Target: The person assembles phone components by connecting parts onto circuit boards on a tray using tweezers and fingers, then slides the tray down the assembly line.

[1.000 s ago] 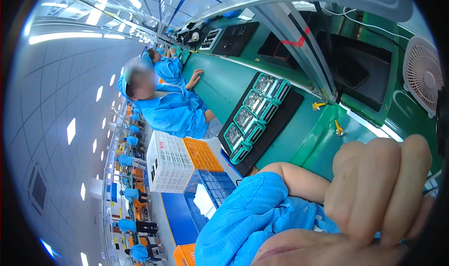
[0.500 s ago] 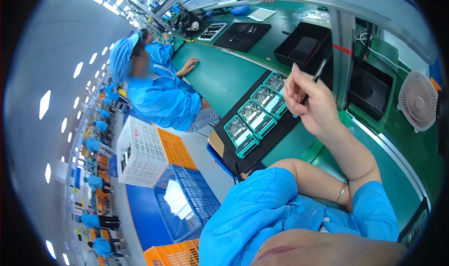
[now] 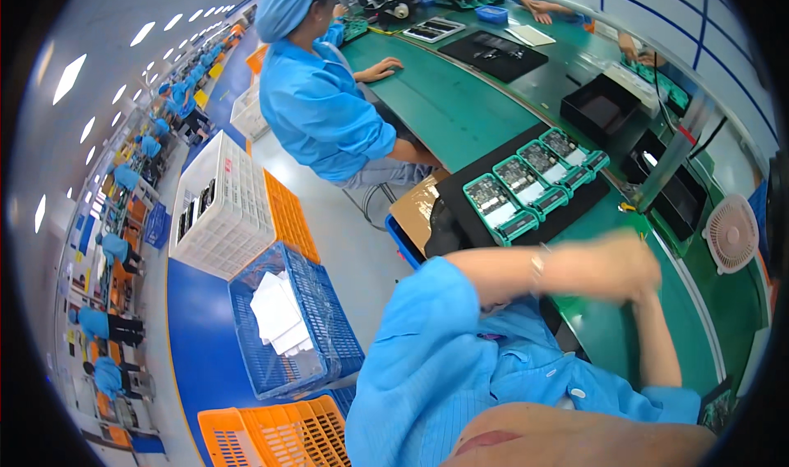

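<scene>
My left hand (image 3: 604, 263), with a bracelet at its wrist, reaches across to the right in front of my body and is smeared by motion. My right forearm (image 3: 659, 348) rises from the lower right to meet it. The right hand merges with the left in the blur, so the fingers of both cannot be read. No held tool can be made out. Just beyond the hands, several circuit boards in green frames (image 3: 514, 179) lie in a row on a black mat (image 3: 460, 200) on the green bench (image 3: 460, 122).
A metal post (image 3: 670, 167) and a pinkish fan (image 3: 731, 233) stand to the right, near black trays (image 3: 600, 108). A co-worker in blue (image 3: 320, 105) sits at the far left. Blue (image 3: 329, 335), white (image 3: 234, 212) and orange crates (image 3: 275, 434) stand left of me.
My right hand, raised with a slim dark tool beside the boards, has come down toward me. My left arm has swung up across it. The view has shifted, showing more of the bench.
</scene>
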The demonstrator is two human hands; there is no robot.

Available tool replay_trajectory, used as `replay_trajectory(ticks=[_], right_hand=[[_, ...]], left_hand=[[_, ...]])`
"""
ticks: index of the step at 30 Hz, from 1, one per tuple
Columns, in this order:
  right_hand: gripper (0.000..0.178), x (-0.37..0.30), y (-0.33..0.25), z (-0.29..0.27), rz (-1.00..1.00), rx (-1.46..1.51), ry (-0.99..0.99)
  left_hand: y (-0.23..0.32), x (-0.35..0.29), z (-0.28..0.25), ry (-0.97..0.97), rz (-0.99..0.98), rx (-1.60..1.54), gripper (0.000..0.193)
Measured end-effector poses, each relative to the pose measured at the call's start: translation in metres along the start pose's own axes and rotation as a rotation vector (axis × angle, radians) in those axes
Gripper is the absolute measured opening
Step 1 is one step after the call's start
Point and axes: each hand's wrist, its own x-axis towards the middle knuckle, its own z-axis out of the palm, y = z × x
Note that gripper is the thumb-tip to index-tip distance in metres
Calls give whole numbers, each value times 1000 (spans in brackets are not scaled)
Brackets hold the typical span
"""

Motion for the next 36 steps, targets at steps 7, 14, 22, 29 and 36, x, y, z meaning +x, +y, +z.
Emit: replay_trajectory(ticks=[7, 14, 22, 29, 36], right_hand=[[65, 12, 10, 77, -26, 233, -111], [70, 24, 13, 97, -113, 237, 75], [45, 40, 19, 126, -150, 235, 382], [15, 3, 38, 75, -300, 224, 553], [24, -101, 102, 5, -459, 120, 848]], left_hand=[[-217, -195, -159, 305, -983, 766, 15], [-219, -199, -149, 41, -1141, 384, 37], [-236, -223, -138, -77, -1219, 111, 41], [-143, -204, -60, 212, -1140, -489, 38], [-93, -186, 58, 135, -987, -560, 20]])
